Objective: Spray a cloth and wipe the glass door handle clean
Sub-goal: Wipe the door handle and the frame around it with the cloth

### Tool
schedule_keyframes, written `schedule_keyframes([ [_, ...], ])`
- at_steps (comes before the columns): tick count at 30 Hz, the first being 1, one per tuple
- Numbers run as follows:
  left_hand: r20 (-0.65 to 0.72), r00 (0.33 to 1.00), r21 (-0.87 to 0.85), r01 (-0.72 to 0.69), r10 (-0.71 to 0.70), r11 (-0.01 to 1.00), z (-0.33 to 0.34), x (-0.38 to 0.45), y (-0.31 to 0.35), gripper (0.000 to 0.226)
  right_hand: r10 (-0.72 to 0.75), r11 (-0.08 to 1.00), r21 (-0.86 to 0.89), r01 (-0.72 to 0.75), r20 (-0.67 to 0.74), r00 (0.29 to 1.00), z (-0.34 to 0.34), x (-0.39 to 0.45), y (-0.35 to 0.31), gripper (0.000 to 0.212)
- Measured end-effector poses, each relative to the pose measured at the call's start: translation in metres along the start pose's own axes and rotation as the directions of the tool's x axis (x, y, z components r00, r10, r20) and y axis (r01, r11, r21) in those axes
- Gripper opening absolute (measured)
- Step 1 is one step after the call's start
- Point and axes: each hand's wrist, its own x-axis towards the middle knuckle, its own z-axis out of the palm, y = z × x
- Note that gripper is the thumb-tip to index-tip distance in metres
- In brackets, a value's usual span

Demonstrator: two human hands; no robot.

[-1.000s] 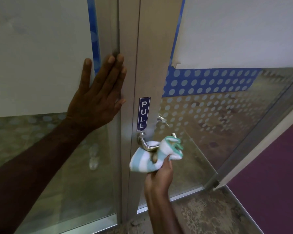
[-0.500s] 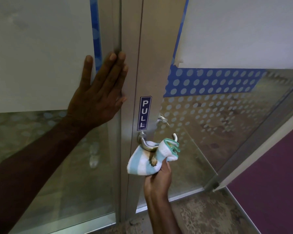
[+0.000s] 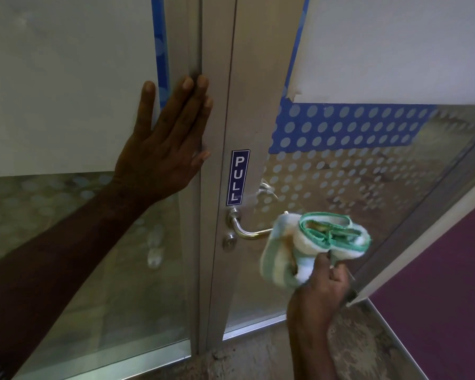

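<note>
A silver lever handle (image 3: 248, 232) sticks out of the aluminium door frame (image 3: 242, 105), just under a blue PULL sticker (image 3: 237, 177). My right hand (image 3: 320, 293) grips a bunched white and green striped cloth (image 3: 310, 246) from below. The cloth covers the free end of the handle, while the bend near the frame is bare. My left hand (image 3: 165, 145) lies flat with spread fingers on the fixed glass panel and the frame edge to the left. A round key cylinder (image 3: 229, 240) sits below the handle. No spray bottle is in view.
The glass door (image 3: 354, 174) stands ajar and carries frosted dots, a blue dotted band and white film. A second handle (image 3: 266, 189) shows through the glass on its far side. A purple wall (image 3: 436, 283) lies to the right, speckled stone floor (image 3: 258, 360) below.
My right hand has slid the cloth to the right along the handle, from near the bend to its free end. The left hand has stayed flat on the panel.
</note>
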Motion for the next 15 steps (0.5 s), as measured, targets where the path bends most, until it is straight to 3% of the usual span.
schedule_keyframes([
  [2,-0.011,1.000,0.011,-0.001,0.001,1.000,-0.001,0.000,0.000,0.074,-0.103,0.994,-0.024,0.103,-0.021,0.994,0.001,0.020,0.002,0.029],
  [5,-0.017,1.000,0.022,0.003,-0.003,1.000,-0.002,0.000,0.002,0.072,-0.265,0.845,-0.399,0.357,0.268,0.926,0.017,0.049,0.021,0.049],
  [8,-0.016,1.000,0.022,0.009,-0.009,1.000,-0.001,0.000,0.003,0.072,-0.285,0.745,-0.448,0.495,0.457,0.843,0.038,0.036,0.049,0.058],
  [12,-0.013,1.000,0.024,0.012,-0.011,1.000,-0.001,0.000,0.004,0.072,-0.325,0.726,-0.450,0.520,0.443,0.836,0.055,0.006,0.075,0.059],
  [15,-0.015,1.000,0.030,0.012,-0.011,0.999,-0.002,0.000,0.002,0.072,-0.362,0.569,-0.395,0.721,0.667,0.651,0.069,-0.030,0.080,0.071],
])
